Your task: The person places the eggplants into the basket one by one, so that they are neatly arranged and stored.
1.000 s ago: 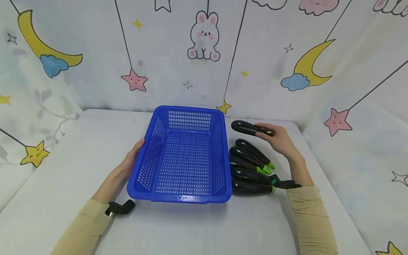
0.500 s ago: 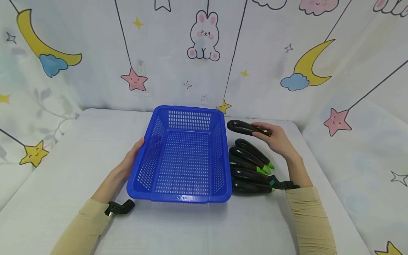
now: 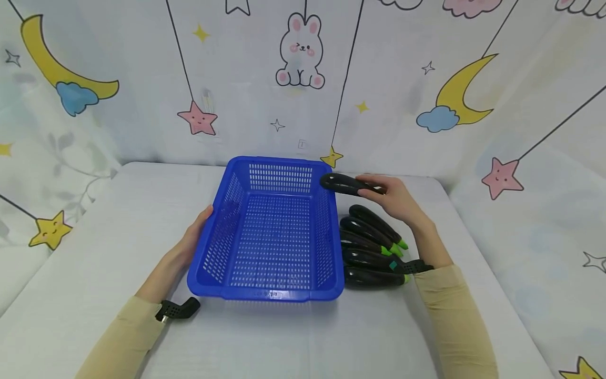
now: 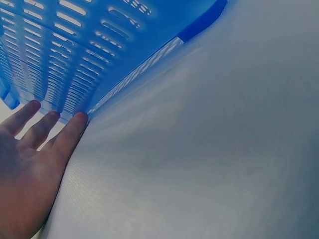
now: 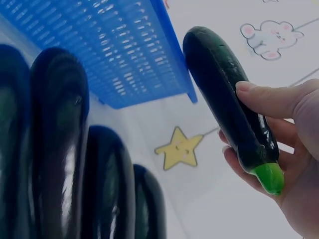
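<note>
A blue plastic basket (image 3: 272, 293) with slotted walls stands in the middle of the table, with nothing inside it. My left hand (image 3: 195, 231) touches its left wall from outside; the left wrist view shows the fingers fairly straight against the slotted side (image 4: 94, 45). Between thumb and fingers, my right hand (image 3: 395, 199) holds a dark eggplant (image 3: 342, 183) near its stem end. The eggplant's rounded end overlaps the basket's far right rim in the head view. Its green cap (image 5: 270, 178) shows by the palm in the right wrist view.
Several more eggplants (image 3: 374, 277) with green caps lie in a row against the basket's right side, below the right forearm. A white cloth covers the table (image 3: 123, 226). Behind it hangs a curtain (image 3: 246, 68) printed with moons, stars and a rabbit.
My right hand has carried the eggplant leftward and slightly away, from above the row to the basket's far right rim. The left hand and the basket have stayed in place.
</note>
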{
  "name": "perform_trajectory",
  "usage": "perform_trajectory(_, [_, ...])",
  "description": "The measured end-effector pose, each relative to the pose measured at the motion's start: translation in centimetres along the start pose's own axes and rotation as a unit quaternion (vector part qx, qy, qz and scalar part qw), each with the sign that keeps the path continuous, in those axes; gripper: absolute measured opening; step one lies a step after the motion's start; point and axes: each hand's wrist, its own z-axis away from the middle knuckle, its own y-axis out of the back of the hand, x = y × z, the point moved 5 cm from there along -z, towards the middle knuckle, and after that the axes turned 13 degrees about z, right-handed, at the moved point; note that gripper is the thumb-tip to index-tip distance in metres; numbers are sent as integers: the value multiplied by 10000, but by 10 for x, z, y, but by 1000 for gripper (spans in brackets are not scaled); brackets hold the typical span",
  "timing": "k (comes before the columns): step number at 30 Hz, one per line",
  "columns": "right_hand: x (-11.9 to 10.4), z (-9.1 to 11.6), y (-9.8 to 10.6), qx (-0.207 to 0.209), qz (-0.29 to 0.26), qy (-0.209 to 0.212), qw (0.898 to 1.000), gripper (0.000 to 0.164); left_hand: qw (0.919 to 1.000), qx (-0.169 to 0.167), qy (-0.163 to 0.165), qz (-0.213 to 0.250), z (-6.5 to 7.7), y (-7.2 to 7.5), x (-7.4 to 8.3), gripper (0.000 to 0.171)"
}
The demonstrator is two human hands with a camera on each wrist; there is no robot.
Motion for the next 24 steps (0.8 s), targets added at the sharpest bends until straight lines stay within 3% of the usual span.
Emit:
perform_trajectory(16, [-49,-41,-4,-675,310,477,9961,40,9999,-73,-95,-85,-1,0,1,82])
perform_trajectory(24, [-71,-64,-19,-865,268,622,9939,39,9992,-306,-67,238,2,-4,4,84])
